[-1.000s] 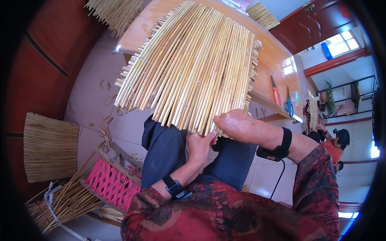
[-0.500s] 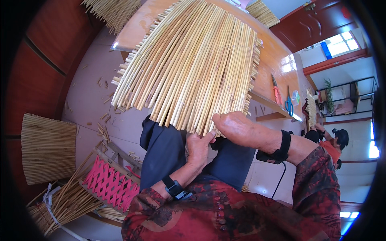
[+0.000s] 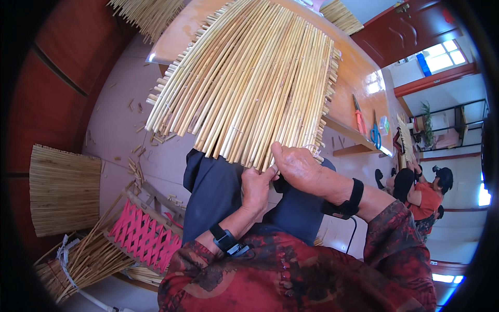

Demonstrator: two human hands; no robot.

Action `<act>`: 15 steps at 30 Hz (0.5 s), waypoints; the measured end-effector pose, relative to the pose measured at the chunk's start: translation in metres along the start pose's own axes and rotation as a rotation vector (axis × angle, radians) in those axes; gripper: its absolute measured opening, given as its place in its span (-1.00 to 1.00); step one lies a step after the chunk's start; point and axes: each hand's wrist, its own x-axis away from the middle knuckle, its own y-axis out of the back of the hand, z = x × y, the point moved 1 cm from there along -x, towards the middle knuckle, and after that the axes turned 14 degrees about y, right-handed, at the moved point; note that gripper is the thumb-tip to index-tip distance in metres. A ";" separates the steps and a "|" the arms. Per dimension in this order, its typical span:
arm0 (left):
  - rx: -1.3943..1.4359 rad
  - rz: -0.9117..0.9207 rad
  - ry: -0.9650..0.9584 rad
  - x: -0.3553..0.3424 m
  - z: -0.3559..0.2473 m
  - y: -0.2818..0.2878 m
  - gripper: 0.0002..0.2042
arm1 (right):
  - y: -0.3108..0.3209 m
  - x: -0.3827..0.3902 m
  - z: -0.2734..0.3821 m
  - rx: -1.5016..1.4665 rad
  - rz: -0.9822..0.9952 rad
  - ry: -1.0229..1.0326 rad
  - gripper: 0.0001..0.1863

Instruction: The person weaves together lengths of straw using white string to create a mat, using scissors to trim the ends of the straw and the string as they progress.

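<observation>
A mat of pale reed sticks, crossed by thin threads, lies over the tabletop and reaches out toward my lap. My left hand pinches the near ends of the sticks from below. Just to its right, my right hand is closed on the same edge, thumb on top; some fingertips are hidden. Thin thread shows at the mat's near right corner. To the right on the table are red-handled scissors, blue-handled scissors and a small clear box.
A finished mat leans on red cabinets at left, near a pink-strapped stool and tied reed bundles. Offcuts litter the floor. More mats are behind. A co-worker sits at right beside another mat.
My right hand and forearm have moved a little to the left along the mat's edge. My left hand stays at the stick ends. The co-worker at right has shifted posture.
</observation>
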 end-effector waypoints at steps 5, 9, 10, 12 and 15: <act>-0.186 0.023 0.039 -0.003 -0.007 0.006 -0.88 | -0.016 0.008 -0.002 -0.098 -0.204 -0.050 -0.68; -0.392 0.224 -0.004 0.014 -0.021 0.015 -0.80 | 0.006 0.026 -0.002 -0.321 -0.284 -0.280 -0.65; -0.410 0.224 -0.014 0.022 -0.028 0.022 -0.80 | 0.016 0.037 0.001 -0.323 -0.305 -0.280 -0.65; -1.030 0.151 -0.302 0.036 -0.037 0.041 -0.79 | 0.026 0.062 0.004 -0.030 -0.689 -0.105 -0.72; -1.363 0.037 -0.652 0.075 -0.066 0.036 -0.72 | 0.016 0.106 0.019 -0.262 -0.665 -0.138 -0.78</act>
